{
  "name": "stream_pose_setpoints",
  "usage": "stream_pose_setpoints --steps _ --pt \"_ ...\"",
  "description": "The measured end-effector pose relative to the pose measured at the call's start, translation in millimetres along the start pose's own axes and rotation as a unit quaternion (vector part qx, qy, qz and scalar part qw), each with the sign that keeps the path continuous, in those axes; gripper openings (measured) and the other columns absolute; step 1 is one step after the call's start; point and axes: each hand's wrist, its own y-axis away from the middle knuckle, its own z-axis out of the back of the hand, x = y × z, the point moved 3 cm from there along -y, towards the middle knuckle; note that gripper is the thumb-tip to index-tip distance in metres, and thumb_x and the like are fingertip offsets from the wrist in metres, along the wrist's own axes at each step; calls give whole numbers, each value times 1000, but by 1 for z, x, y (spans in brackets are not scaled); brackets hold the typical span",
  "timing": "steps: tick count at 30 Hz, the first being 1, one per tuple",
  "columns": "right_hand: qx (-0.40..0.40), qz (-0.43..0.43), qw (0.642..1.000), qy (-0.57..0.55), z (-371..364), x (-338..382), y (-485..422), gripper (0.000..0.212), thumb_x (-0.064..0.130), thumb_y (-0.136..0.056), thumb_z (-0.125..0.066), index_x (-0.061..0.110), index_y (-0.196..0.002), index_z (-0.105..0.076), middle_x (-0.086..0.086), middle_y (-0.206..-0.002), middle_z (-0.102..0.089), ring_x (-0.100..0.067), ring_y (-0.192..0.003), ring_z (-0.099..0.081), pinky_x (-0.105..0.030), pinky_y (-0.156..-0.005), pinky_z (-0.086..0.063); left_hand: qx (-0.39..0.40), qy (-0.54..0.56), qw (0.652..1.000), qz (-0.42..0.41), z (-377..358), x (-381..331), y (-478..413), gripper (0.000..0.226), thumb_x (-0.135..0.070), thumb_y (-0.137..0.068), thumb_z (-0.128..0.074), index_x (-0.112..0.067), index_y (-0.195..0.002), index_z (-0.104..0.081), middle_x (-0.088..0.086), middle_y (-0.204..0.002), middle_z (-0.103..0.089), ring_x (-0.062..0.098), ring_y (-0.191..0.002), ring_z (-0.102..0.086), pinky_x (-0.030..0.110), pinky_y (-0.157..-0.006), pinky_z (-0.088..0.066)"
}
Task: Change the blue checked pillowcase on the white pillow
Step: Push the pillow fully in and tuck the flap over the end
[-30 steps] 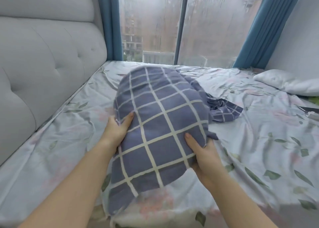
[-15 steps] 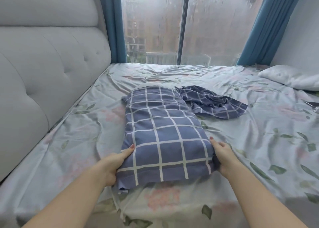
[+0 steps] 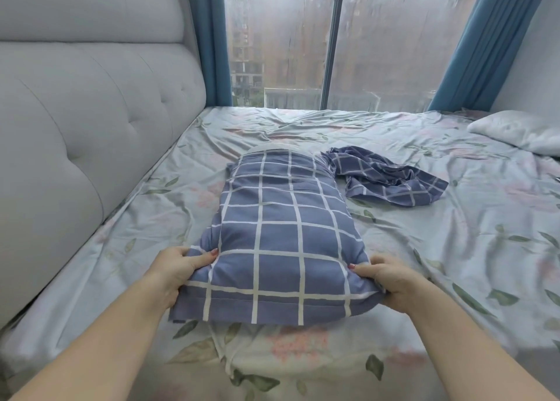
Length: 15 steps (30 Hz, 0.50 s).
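A floral bed sheet (image 3: 454,249), pale with green leaves and pink blooms, lies rumpled over the bed. A grey tufted headboard (image 3: 91,112) runs along the left. Blue curtains (image 3: 491,45) flank a tall window (image 3: 394,36) facing blurred buildings (image 3: 251,52). A bare white spare pillow (image 3: 521,130) lies at the far right

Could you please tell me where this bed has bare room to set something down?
Free: the sheet between the headboard and the checked pillow, and the stretch right of it, nearer than the crumpled pillowcase. Crowded: the middle, where the left hand and right hand grip the checked pillow, and around the white pillow.
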Motion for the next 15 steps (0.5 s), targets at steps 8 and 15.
stream_pose_setpoints --steps 8,15 --pt "-221 219 886 345 -16 23 14 28 16 -87 -64 12 -114 -60 -10 -112 -63 -32 -110 -56 -37 -86 -44 17 -108 994 -16 -7 -4 5 52 -49 -87 -68 2 -87 -73 21 -84 -74 39 -86 -71 38 -72 -55" --pt "-72 491 812 307 -105 46 61 14 19 -84 -76 14 -96 -72 8 -102 -64 -11 -100 -59 -15 -88 -43 128 101 971 176 7 5 5 48 -45 -94 -58 -3 -117 -68 18 -115 -70 31 -88 -68 39 -74 -56"
